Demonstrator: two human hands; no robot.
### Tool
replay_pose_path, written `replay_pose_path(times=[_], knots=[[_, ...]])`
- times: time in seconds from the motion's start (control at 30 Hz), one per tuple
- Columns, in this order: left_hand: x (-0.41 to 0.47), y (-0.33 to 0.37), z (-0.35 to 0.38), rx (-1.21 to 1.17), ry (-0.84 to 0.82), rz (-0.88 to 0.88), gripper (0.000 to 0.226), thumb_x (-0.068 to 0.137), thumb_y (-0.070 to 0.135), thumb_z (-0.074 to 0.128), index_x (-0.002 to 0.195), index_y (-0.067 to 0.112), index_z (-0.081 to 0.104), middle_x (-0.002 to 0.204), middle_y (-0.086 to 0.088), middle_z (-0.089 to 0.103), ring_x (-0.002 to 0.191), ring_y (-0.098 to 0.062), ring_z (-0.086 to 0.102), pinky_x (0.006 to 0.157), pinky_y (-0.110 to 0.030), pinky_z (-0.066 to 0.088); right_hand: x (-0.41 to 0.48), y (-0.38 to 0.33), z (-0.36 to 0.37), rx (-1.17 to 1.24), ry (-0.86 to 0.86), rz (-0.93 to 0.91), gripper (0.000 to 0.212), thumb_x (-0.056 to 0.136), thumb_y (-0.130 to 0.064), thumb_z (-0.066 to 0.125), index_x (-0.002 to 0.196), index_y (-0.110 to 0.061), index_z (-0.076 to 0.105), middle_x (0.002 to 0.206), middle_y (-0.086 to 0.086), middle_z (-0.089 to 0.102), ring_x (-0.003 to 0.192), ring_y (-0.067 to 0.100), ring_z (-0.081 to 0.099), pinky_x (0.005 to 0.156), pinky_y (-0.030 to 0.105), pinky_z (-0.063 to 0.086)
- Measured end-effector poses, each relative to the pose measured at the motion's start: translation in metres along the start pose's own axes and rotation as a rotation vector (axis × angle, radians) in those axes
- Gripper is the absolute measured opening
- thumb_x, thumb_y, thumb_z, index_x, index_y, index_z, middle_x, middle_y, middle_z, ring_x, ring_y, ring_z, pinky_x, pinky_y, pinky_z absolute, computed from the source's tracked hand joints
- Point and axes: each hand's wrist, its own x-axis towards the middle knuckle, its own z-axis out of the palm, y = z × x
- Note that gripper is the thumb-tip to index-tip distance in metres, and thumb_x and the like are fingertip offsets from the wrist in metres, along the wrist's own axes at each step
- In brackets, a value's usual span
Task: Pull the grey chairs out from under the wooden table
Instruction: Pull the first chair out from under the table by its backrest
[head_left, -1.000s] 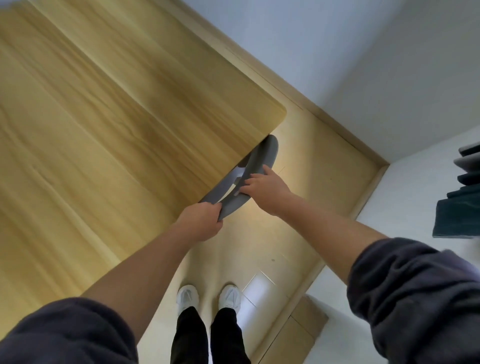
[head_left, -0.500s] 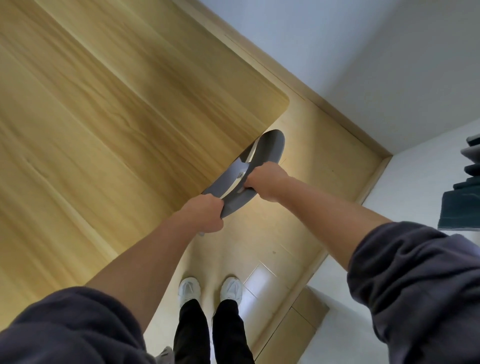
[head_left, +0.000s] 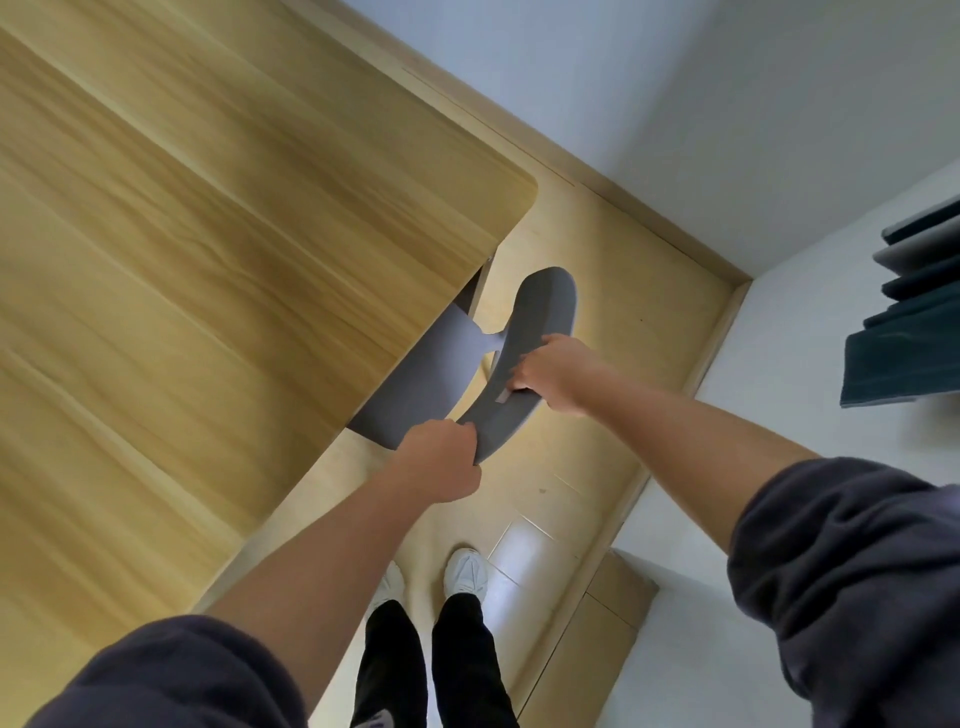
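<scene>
A grey chair (head_left: 540, 317) stands at the near right edge of the wooden table (head_left: 218, 270). Its curved backrest is clear of the tabletop, and part of its grey seat shows beside the table edge; the rest of the seat and the legs are hidden under the table. My left hand (head_left: 441, 462) is closed around the near end of the backrest. My right hand (head_left: 558, 371) grips the backrest's middle from the right side.
My feet in white shoes (head_left: 467, 571) stand on the light wooden floor just behind the chair. A white wall with a wooden skirting (head_left: 649, 218) runs along the back and right. Dark folded fabric (head_left: 904, 358) lies stacked at the far right.
The chair has slid out from under the table toward me and to the right, so part of the seat now shows. Both hands stayed closed on the backrest.
</scene>
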Motion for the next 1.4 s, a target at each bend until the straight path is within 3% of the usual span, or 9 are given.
replay_pose_path(times=[0.23, 0.37, 0.67, 1.07, 1.3, 1.4], knots=[[-0.017, -0.028, 0.013, 0.005, -0.014, 0.036, 0.028, 0.084, 0.021, 0.051, 0.111, 0.015, 0.047, 0.084, -0.003, 0.064, 0.066, -0.022, 0.055, 0.064, -0.031, 0.051, 0.004, 0.003, 0.006, -0.038, -0.001, -0.025, 0.040, 0.094, -0.013, 0.055, 0.132, -0.027, 0.057, 0.134, -0.006, 0.060, 0.125, 0.020, 0.054, 0.104, 0.033, 0.037], [-0.017, -0.033, 0.011, 0.027, -0.069, 0.036, 0.028, 0.084, 0.022, 0.053, 0.111, 0.014, 0.050, 0.086, -0.005, 0.064, 0.066, -0.022, 0.053, 0.060, -0.029, 0.045, 0.008, 0.003, 0.004, -0.021, -0.045, -0.007, 0.044, 0.094, -0.008, 0.050, 0.132, -0.027, 0.057, 0.128, -0.006, 0.063, 0.120, 0.022, 0.057, 0.104, 0.033, 0.034], [-0.019, -0.015, 0.012, 0.013, -0.142, 0.059, 0.029, 0.085, 0.020, 0.052, 0.113, 0.011, 0.051, 0.093, -0.007, 0.065, 0.070, -0.022, 0.054, 0.066, -0.031, 0.049, -0.006, 0.002, 0.013, -0.045, -0.070, -0.018, 0.047, 0.093, -0.005, 0.048, 0.134, -0.028, 0.056, 0.126, -0.005, 0.065, 0.117, 0.022, 0.059, 0.100, 0.032, 0.039], [-0.021, 0.040, 0.031, 0.024, -0.172, 0.117, 0.023, 0.079, 0.014, 0.051, 0.101, 0.007, 0.050, 0.064, 0.004, 0.038, 0.064, -0.022, 0.047, 0.057, -0.030, 0.039, -0.055, 0.009, 0.043, -0.062, -0.149, -0.023, 0.048, 0.095, -0.004, 0.044, 0.137, -0.028, 0.052, 0.127, -0.006, 0.060, 0.120, 0.020, 0.055, 0.101, 0.034, 0.038], [-0.026, 0.046, 0.041, 0.080, -0.124, 0.127, 0.021, 0.081, 0.017, 0.050, 0.099, 0.009, 0.044, 0.079, -0.007, 0.058, 0.064, -0.024, 0.049, 0.057, -0.032, 0.041, -0.063, 0.006, 0.050, -0.052, -0.153, -0.019, 0.051, 0.095, -0.007, 0.048, 0.142, -0.028, 0.047, 0.138, -0.009, 0.053, 0.130, 0.016, 0.049, 0.107, 0.035, 0.036], [-0.027, 0.043, 0.042, 0.079, -0.123, 0.149, 0.024, 0.081, 0.019, 0.050, 0.102, 0.009, 0.044, 0.075, -0.004, 0.053, 0.064, -0.025, 0.050, 0.057, -0.032, 0.043, -0.065, 0.002, 0.053, -0.020, -0.138, 0.031, 0.049, 0.095, -0.008, 0.051, 0.140, -0.027, 0.050, 0.137, -0.008, 0.054, 0.128, 0.016, 0.050, 0.109, 0.036, 0.034]])
